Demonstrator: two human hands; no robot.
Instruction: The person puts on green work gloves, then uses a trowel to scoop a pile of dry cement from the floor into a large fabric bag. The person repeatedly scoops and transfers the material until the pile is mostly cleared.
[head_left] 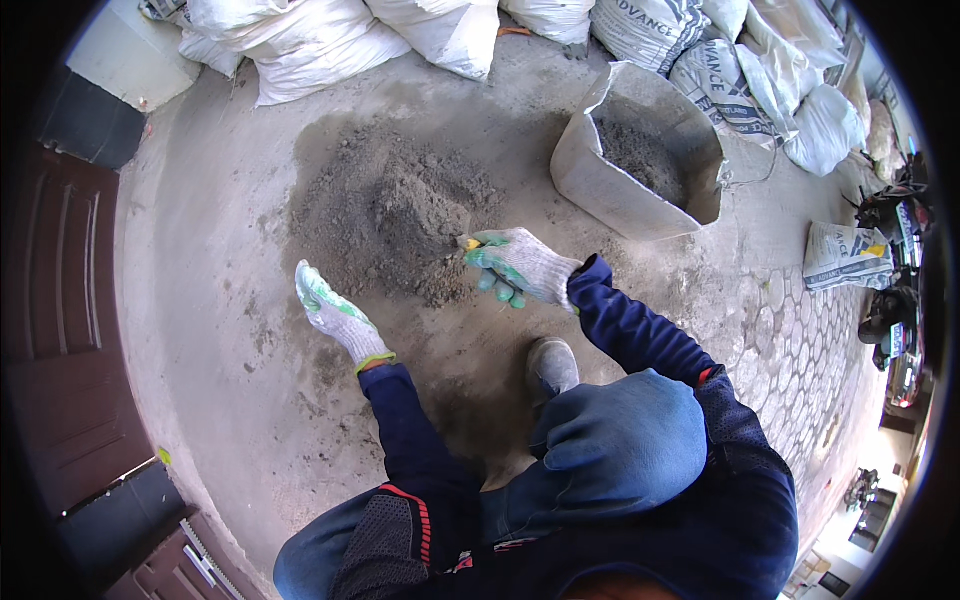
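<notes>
A gloved right hand [520, 265] is curled shut on a small yellow-tipped tool [470, 243] — possibly a trowel handle — at the near right edge of the dirt pile [390, 205]. The gloved left hand [330, 312], open and flat, hovers just left of the pile.

Grey sand pile [395, 215]: loose, dry, low and irregular, spread on the concrete floor [200, 300], with thin scatter along its near edge. Left hand [330, 312]: white knit glove with green-coated palm, fingers extended flat, at the pile's near-left edge; contact with the floor cannot be confirmed. Right hand [518, 265]: matching glove, closed around a small yellow-tipped object [470, 243] at the pile's right edge. The object is mostly hidden in the grip; its kind cannot be determined.
</notes>
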